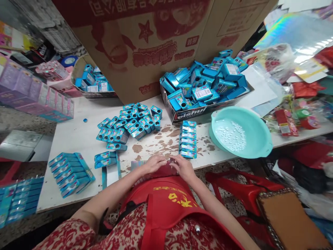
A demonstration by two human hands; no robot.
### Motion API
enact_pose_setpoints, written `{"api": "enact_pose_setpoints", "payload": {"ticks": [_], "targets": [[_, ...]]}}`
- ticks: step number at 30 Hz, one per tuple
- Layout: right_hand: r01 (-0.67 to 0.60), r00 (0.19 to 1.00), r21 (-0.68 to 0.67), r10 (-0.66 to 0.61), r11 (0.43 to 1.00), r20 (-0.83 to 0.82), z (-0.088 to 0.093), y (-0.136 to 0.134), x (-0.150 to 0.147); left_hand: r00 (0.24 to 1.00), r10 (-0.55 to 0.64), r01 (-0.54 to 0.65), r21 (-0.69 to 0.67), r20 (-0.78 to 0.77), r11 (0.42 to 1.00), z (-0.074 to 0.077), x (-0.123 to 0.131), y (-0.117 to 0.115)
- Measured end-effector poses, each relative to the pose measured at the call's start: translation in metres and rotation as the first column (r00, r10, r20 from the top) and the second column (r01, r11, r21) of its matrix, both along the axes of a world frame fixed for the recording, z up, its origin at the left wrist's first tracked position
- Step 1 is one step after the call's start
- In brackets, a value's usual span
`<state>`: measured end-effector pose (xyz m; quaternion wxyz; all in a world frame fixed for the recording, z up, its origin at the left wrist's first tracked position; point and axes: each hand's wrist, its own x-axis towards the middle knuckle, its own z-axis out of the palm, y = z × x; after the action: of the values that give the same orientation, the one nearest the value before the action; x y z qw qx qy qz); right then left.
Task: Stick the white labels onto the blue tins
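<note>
We see a small packet [169,161] at the near edge of the surface [75,135], pinched between both hands. It seems reddish and shiny, though the fingers hide most of it. The left hand [154,163] and right hand [184,167] each have their grip closed on one end of it.

Just beyond the right hand stands a neat stack of blue boxes [188,139]. A loose cluster of blue boxes [130,123] lies further left. A teal basin [240,132] of small white beads sits to the right — behind it is an open carton [203,86] heaped with more boxes. A filled display tray [71,173] lies near the left edge.
</note>
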<state>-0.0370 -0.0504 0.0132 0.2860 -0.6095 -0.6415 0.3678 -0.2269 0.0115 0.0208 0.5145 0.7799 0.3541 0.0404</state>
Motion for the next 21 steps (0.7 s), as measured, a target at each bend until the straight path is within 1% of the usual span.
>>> {"api": "enact_pose_setpoints", "payload": {"ticks": [2, 6, 8, 10, 12, 13, 15, 17, 19, 21], "targets": [[0.023, 0.999, -0.044, -0.024, 0.999, -0.039, -0.002, 0.001, -0.001, 1.0, -0.022, 0.021, 0.028, 0.014, 0.999, -0.001, -0.001, 0.002], [0.092, 0.962, -0.184, -0.135, 0.979, -0.237, -0.008, 0.003, -0.001, 1.0, -0.022, 0.023, 0.067, -0.011, 0.997, -0.003, -0.003, 0.003], [0.104, 0.958, -0.188, -0.149, 0.977, -0.245, -0.007, 0.003, -0.001, 1.0, -0.022, 0.023, 0.069, -0.015, 0.997, -0.003, -0.003, 0.003], [0.083, 0.985, -0.103, -0.098, 0.991, -0.143, -0.003, 0.003, -0.002, 1.0, -0.022, 0.023, 0.071, -0.02, 0.997, -0.003, -0.003, 0.004], [0.035, 0.999, -0.013, -0.035, 0.999, 0.024, 0.002, 0.004, -0.003, 0.999, -0.02, 0.022, 0.07, -0.035, 0.997, -0.003, -0.001, 0.004], [0.012, 0.994, 0.008, -0.013, 1.0, 0.105, 0.004, 0.004, -0.004, 0.999, -0.023, 0.026, 0.069, -0.047, 0.997, -0.004, 0.0, 0.004], [-0.016, 0.972, 0.002, 0.016, 1.0, 0.233, 0.007, 0.004, -0.005, 0.996, -0.038, 0.044, 0.079, -0.075, 0.996, -0.006, 0.0, 0.004], [-0.024, 0.949, -0.028, 0.032, 0.999, 0.314, 0.008, 0.003, -0.007, 0.993, -0.065, 0.076, 0.104, -0.102, 0.992, -0.01, -0.004, 0.004], [-0.018, 0.934, -0.047, 0.034, 0.999, 0.355, 0.006, 0.002, -0.008, 0.984, -0.097, 0.114, 0.115, -0.149, 0.987, -0.015, -0.012, 0.006], [-0.002, 0.929, -0.049, 0.02, 0.999, 0.369, 0.005, 0.001, -0.009, 0.969, -0.122, 0.145, 0.092, -0.216, 0.985, -0.019, -0.025, 0.008]]}}
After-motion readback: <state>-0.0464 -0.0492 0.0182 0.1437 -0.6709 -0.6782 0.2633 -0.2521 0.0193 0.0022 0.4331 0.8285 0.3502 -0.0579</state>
